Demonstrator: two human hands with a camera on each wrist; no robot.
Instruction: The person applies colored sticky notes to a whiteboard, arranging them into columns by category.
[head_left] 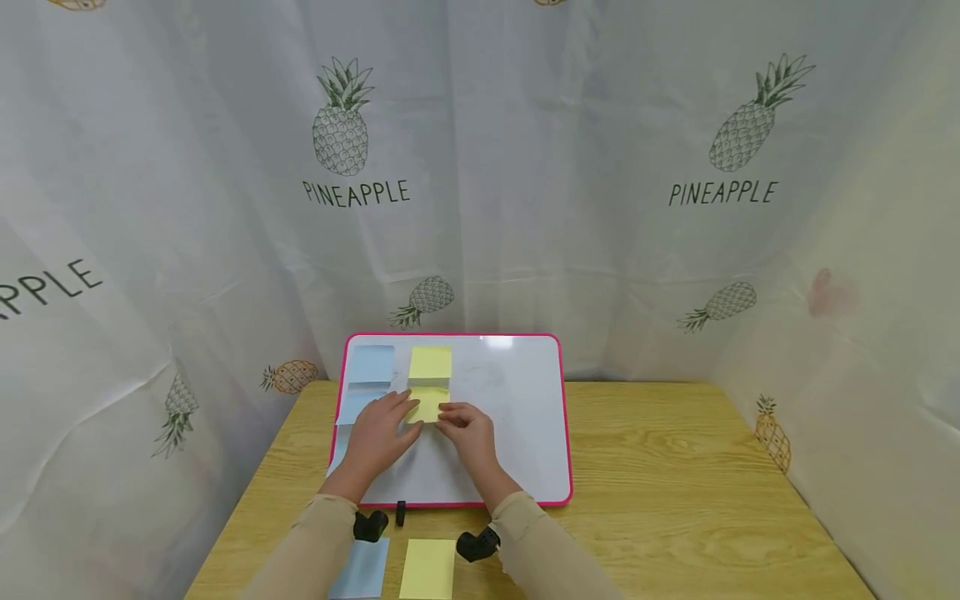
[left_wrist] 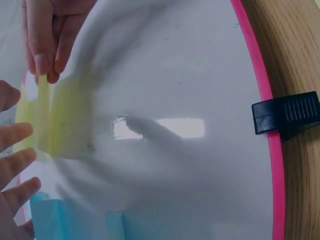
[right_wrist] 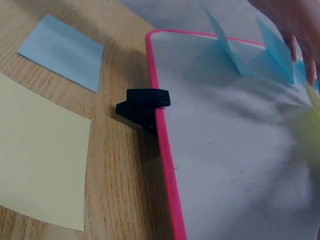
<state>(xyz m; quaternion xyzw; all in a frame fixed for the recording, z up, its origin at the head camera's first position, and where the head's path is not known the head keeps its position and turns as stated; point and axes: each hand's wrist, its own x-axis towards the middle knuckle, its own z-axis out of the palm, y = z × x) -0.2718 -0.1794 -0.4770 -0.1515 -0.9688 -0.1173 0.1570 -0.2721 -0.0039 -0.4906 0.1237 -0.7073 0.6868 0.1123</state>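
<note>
A yellow sticky note [head_left: 427, 405] lies over the whiteboard [head_left: 517, 417], just below another yellow note [head_left: 431, 362]. My right hand [head_left: 468, 429] pinches its right edge between thumb and fingers; in the left wrist view this note [left_wrist: 44, 115] stands edge-on from the board. On the other side, my left hand [head_left: 381, 433] reaches in with fingers spread and fairly straight, its fingertips right at the note's left edge. Blue sticky notes [head_left: 371, 364] run down the board's left side, partly covered by the left hand; their lower edges lift in the right wrist view.
A blue note pad [head_left: 363, 571] and a yellow note pad [head_left: 427, 569] lie on the wooden table [head_left: 675, 483] before the board. A black clip [head_left: 401, 512] grips the pink front rim. Behind hangs a pineapple-print curtain [head_left: 525, 208].
</note>
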